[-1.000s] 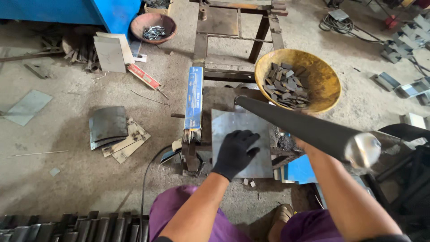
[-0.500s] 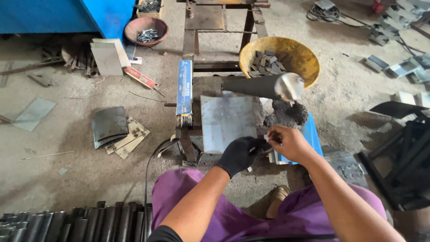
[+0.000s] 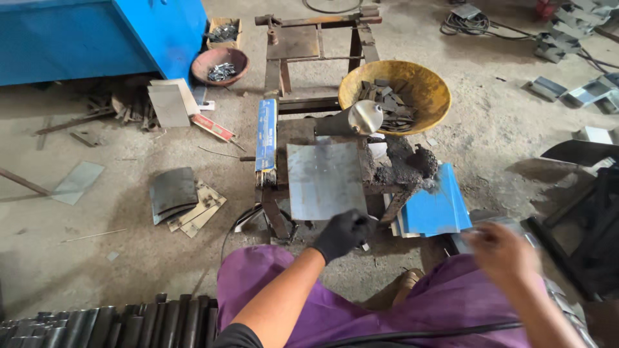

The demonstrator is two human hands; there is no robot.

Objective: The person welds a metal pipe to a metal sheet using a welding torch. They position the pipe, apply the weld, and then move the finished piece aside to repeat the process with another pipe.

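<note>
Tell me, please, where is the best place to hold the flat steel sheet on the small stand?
Probably the near edge of the steel sheet, approached from the person's side: it overhangs the stand, so fingers can pinch above and below. The gloved left hand is nearest.

gloved left hand (image 3: 342, 233) curled, bare right hand (image 3: 501, 250) blurred

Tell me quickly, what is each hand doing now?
Left hand: gloved, curled at the near edge of the metal sheet; whether it grips anything cannot be told.
Right hand: bare, blurred, apparently holding nothing.
</note>
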